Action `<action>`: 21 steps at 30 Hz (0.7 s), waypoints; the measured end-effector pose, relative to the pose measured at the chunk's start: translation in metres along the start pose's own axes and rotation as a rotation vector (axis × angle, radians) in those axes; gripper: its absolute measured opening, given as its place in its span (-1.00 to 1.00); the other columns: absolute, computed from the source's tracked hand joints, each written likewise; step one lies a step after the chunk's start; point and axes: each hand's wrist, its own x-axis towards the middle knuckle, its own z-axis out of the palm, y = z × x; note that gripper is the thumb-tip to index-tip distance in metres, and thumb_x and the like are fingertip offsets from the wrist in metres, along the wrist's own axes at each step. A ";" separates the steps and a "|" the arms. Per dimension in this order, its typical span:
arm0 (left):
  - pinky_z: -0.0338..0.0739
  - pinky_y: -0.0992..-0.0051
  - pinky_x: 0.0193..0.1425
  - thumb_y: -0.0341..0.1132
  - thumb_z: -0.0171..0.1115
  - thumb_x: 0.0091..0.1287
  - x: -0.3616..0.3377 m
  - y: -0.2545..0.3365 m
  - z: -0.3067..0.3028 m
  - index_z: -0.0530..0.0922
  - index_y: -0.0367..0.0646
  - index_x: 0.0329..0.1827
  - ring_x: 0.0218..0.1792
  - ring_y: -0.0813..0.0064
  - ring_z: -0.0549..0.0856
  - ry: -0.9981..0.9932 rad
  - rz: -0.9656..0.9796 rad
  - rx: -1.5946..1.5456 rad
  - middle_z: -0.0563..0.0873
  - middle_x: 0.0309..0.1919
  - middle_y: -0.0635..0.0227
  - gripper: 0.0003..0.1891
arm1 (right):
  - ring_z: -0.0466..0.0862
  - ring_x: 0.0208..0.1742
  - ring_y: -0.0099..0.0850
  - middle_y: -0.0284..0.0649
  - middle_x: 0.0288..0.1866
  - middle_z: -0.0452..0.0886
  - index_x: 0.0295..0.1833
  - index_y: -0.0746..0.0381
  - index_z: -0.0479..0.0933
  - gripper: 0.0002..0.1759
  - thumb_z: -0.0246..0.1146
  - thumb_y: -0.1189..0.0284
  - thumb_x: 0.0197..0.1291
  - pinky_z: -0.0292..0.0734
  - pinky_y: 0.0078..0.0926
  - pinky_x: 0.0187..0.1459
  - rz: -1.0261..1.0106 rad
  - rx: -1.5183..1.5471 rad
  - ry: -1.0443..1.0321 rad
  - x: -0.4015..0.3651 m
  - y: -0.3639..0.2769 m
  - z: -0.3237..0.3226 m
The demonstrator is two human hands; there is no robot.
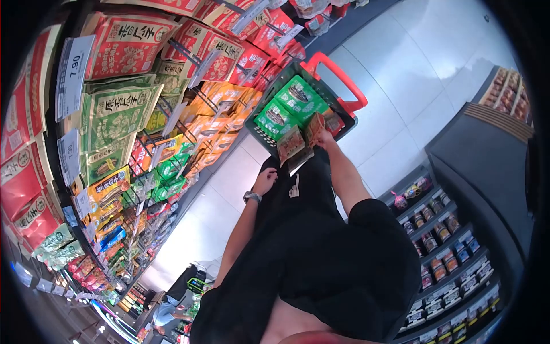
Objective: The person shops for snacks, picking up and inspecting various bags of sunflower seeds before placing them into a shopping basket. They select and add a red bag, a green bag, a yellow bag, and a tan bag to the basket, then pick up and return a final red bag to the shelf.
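Note:
My right hand is closed on a reddish-brown snack packet, held over the near side of a shopping basket. A second, similar packet sits just left of it at the basket's near edge; what supports it is hidden. Inside the basket lie green snack bags with white lettering. My left hand, with a watch on its wrist, is lower and to the left, beside my dark trousers. Its fingers are loosely bent and appear to hold nothing.
A tall snack rack with red, green and orange bags and price tags runs along the left. Curved shelves of jars stand at the right. Another person is at the lower left. Pale floor tiles show beyond the basket.

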 end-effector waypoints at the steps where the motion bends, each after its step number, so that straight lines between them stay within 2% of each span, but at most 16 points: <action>1: 0.74 0.40 0.04 -0.26 0.22 0.63 0.001 0.001 0.002 0.62 -0.25 0.32 -0.13 0.37 0.86 -0.021 -0.011 0.038 0.87 -0.09 0.14 -0.67 | 0.69 -0.25 -0.41 -0.26 -0.22 0.66 0.12 0.10 0.59 -0.78 0.07 0.37 0.54 0.72 -0.30 -0.21 -0.011 -0.050 0.001 -0.004 -0.006 0.002; 2: 0.75 0.41 0.07 -0.28 0.18 0.65 0.002 0.004 0.005 0.59 -0.27 0.35 -0.09 0.38 0.86 -0.043 -0.023 0.076 0.86 -0.06 0.13 -0.66 | 0.68 -0.27 -0.40 -0.26 -0.26 0.65 0.11 0.11 0.58 -0.78 0.07 0.35 0.54 0.72 -0.31 -0.23 -0.020 -0.100 0.003 -0.003 -0.008 0.002; 3: 0.74 0.39 0.01 -0.23 0.26 0.60 0.003 0.006 0.008 0.64 -0.23 0.28 -0.14 0.37 0.86 -0.008 -0.004 0.050 0.88 -0.15 0.17 -0.68 | 0.68 -0.27 -0.40 -0.26 -0.26 0.65 0.11 0.11 0.58 -0.78 0.07 0.35 0.54 0.72 -0.31 -0.23 -0.021 -0.094 0.003 -0.003 -0.007 0.005; 6: 0.74 0.38 0.01 -0.23 0.25 0.61 0.011 0.027 0.011 0.65 -0.22 0.26 -0.12 0.37 0.87 -0.042 0.011 0.075 0.88 -0.13 0.17 -0.68 | 0.67 -0.34 -0.37 -0.23 -0.31 0.66 0.09 0.16 0.63 -0.72 0.05 0.29 0.57 0.69 -0.30 -0.26 -0.115 -0.006 0.060 -0.012 -0.011 0.010; 8: 0.74 0.36 0.03 -0.24 0.27 0.58 0.025 0.041 0.014 0.64 -0.22 0.27 -0.12 0.33 0.87 -0.044 0.067 0.078 0.88 -0.12 0.16 -0.68 | 0.67 -0.37 -0.39 -0.21 -0.30 0.68 -0.03 0.22 0.67 -0.60 0.06 0.16 0.62 0.63 -0.33 -0.30 -0.191 -0.328 -0.084 -0.034 -0.021 0.008; 10: 0.74 0.35 0.04 -0.25 0.28 0.56 0.037 0.059 0.021 0.64 -0.21 0.28 -0.11 0.29 0.87 -0.044 0.124 0.076 0.88 -0.10 0.15 -0.66 | 0.63 -0.41 -0.48 -0.24 -0.32 0.68 -0.10 0.27 0.69 -0.50 0.07 0.08 0.65 0.55 -0.42 -0.34 -0.445 -0.489 -0.135 -0.074 -0.033 0.010; 12: 0.76 0.28 0.08 -0.29 0.35 0.48 0.048 0.081 0.027 0.60 -0.19 0.35 -0.13 0.19 0.88 0.091 0.291 0.185 0.87 -0.16 0.09 -0.58 | 0.60 -0.38 -0.57 -0.34 -0.31 0.66 -0.02 0.27 0.72 -0.50 0.09 0.06 0.66 0.51 -0.49 -0.31 -0.460 -0.611 -0.389 -0.143 -0.064 0.006; 13: 0.73 0.20 0.21 -0.35 0.44 0.35 0.042 0.112 0.026 0.54 -0.09 0.46 0.09 0.07 0.83 0.058 0.220 0.164 0.79 0.09 -0.02 -0.42 | 0.60 -0.38 -0.57 -0.34 -0.31 0.66 -0.02 0.27 0.72 -0.50 0.09 0.06 0.66 0.51 -0.49 -0.31 -0.482 -0.619 -0.381 -0.172 -0.069 0.007; 14: 0.73 0.20 0.21 -0.35 0.44 0.35 0.041 0.132 0.028 0.54 -0.09 0.46 0.09 0.07 0.83 0.065 0.242 0.157 0.79 0.09 -0.02 -0.42 | 0.65 -0.27 -0.49 -0.29 -0.25 0.68 -0.03 0.27 0.74 -0.55 0.10 0.14 0.61 0.56 -0.43 -0.18 -0.519 -0.598 -0.304 -0.200 -0.072 0.009; 15: 0.68 0.17 0.30 -0.37 0.48 0.30 0.041 0.146 0.033 0.52 -0.02 0.50 0.23 0.01 0.74 0.152 0.374 0.309 0.68 0.26 -0.04 -0.34 | 0.70 -0.16 -0.41 -0.24 -0.18 0.70 -0.04 0.27 0.77 -0.60 0.12 0.22 0.56 0.61 -0.37 -0.05 -0.554 -0.578 -0.230 -0.208 -0.068 0.005; 16: 0.64 0.13 0.39 -0.38 0.52 0.24 0.041 0.159 0.036 0.51 0.04 0.54 0.36 -0.04 0.66 0.249 0.503 0.458 0.56 0.42 -0.06 -0.27 | 0.68 -0.10 -0.46 -0.29 -0.03 0.69 0.05 0.25 0.79 -0.61 0.08 0.29 0.60 0.60 -0.41 0.00 -0.667 -0.623 -0.339 -0.214 -0.071 0.002; 17: 0.55 0.10 0.50 -0.37 0.57 0.17 0.044 0.167 0.039 0.50 0.13 0.56 0.50 -0.13 0.50 0.240 0.530 0.498 0.33 0.59 -0.04 -0.19 | 0.68 -0.09 -0.45 -0.27 -0.01 0.67 0.09 0.24 0.79 -0.61 0.07 0.31 0.62 0.60 -0.42 0.02 -0.711 -0.628 -0.388 -0.228 -0.077 0.002; 18: 0.55 0.10 0.50 -0.37 0.57 0.17 0.045 0.179 0.040 0.50 0.13 0.56 0.50 -0.13 0.50 0.270 0.541 0.481 0.33 0.59 -0.04 -0.19 | 0.68 -0.07 -0.45 -0.25 0.01 0.66 0.14 0.23 0.79 -0.60 0.05 0.33 0.64 0.60 -0.42 0.04 -0.751 -0.636 -0.442 -0.249 -0.082 0.003; 20: 0.52 0.09 0.52 -0.33 0.63 0.11 0.042 0.201 0.037 0.50 0.13 0.54 0.47 -0.16 0.53 0.246 0.628 0.435 0.35 0.57 -0.05 -0.16 | 0.58 -0.26 -0.59 -0.44 -0.20 0.56 0.10 0.22 0.77 -0.58 0.04 0.23 0.73 0.54 -0.52 -0.17 -0.764 -0.622 -0.445 -0.301 -0.101 0.007; 21: 0.54 0.11 0.49 -0.25 0.69 0.06 0.046 0.202 0.033 0.59 0.10 0.43 0.48 -0.12 0.52 0.317 0.703 0.506 0.38 0.56 -0.05 -0.23 | 0.61 -0.21 -0.58 -0.42 -0.19 0.59 0.10 0.25 0.78 -0.56 0.06 0.20 0.73 0.55 -0.52 -0.09 -0.841 -0.641 -0.454 -0.287 -0.102 0.002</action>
